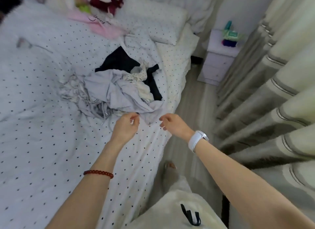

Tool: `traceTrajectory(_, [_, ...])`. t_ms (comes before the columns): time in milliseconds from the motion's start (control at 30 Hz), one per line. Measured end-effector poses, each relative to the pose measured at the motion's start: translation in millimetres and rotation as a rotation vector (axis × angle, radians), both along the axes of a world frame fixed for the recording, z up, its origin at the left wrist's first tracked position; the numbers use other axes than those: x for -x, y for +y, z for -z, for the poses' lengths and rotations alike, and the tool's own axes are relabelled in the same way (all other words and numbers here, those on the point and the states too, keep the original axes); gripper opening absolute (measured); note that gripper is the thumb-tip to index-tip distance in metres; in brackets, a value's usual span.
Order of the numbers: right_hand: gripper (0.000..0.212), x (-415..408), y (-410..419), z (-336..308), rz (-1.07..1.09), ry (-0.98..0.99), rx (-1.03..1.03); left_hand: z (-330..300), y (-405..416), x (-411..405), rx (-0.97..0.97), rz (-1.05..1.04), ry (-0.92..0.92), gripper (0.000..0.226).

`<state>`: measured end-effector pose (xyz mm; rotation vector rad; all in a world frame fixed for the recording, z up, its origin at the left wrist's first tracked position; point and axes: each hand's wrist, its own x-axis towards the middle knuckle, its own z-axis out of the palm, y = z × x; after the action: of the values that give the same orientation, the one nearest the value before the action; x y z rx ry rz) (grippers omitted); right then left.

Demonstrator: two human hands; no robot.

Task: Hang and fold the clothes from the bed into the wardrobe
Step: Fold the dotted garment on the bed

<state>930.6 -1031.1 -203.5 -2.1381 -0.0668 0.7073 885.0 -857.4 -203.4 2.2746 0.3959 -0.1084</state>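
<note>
A heap of clothes lies on the polka-dot bed [42, 143] near its right edge. On top is a crumpled pale lavender garment [122, 92], with a black garment [119, 60], a cream patterned piece [138, 75] and a grey-white fringed piece [75, 90] around it. My left hand [125, 128], with a red bead bracelet on its arm, hovers at the lavender garment's near edge with loosely curled fingers and holds nothing. My right hand [173, 125], with a white watch on its wrist, hangs just right of the garment's lower tip, fingers relaxed and empty.
Pink and dark red fabric items [102, 7] and a pillow [153, 19] lie at the bed's head. A white nightstand [219, 58] with small items stands past the bed. Pleated curtains [272, 92] line the right side, leaving a narrow floor strip [196, 112] where I stand.
</note>
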Motion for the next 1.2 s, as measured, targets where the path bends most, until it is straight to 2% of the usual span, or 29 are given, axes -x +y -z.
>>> traceTrajectory(200, [0.031, -132.6, 31.5, 21.9, -0.152, -0.038, 0.035, 22.5, 29.9, -84.1, 0.005, -0.257, 0.109, 0.030])
traceTrajectory(367, [0.036, -195.3, 62.4, 46.9, -0.300, -0.024, 0.060, 43.2, 54.2, -126.5, -0.026, -0.349, 0.189, 0.037])
traceTrajectory(467, [0.037, -238.1, 93.4, 72.8, -0.412, -0.096, 0.165, 61.1, 76.9, -160.4, -0.040, -0.379, 0.235, 0.041])
traceTrajectory(633, [0.041, -303.8, 154.2, 113.3, -0.548, -0.245, 0.278, 88.5, 117.0, -214.1, -0.155, -0.434, 0.196, 0.043])
traceTrajectory(700, [0.049, -319.3, 175.7, 123.5, -0.581, -0.279, 0.302, 94.0, 127.9, -229.8, -0.179, -0.438, 0.159, 0.042])
traceTrajectory(800, [0.067, -339.7, 211.3, 147.5, -0.607, -0.177, 0.380, 108.8, 151.3, -252.6, -0.218, -0.424, 0.112, 0.041])
traceTrajectory(833, [0.064, -345.2, 220.6, 156.6, -0.634, -0.160, 0.443, 114.0, 159.1, -258.8, -0.223, -0.426, 0.108, 0.041])
traceTrajectory(900, [0.045, -350.1, 224.1, 161.7, -0.673, -0.198, 0.514, 118.2, 163.8, -262.4, -0.238, -0.399, 0.103, 0.043])
traceTrajectory(1000, [0.029, -362.0, 229.3, 148.3, -0.571, -0.168, 0.251, 122.2, 170.0, -271.2, -0.295, -0.341, 0.073, 0.047])
traceTrajectory(1100, [0.029, -376.8, 230.1, 107.1, -0.471, -0.146, -0.022, 115.4, 168.7, -291.3, -0.325, -0.229, 0.121, 0.065])
traceTrajectory(1200, [0.030, -403.9, 228.7, 45.6, -0.300, -0.233, -0.214, 99.0, 164.4, -316.3, -0.360, -0.163, 0.193, 0.075])
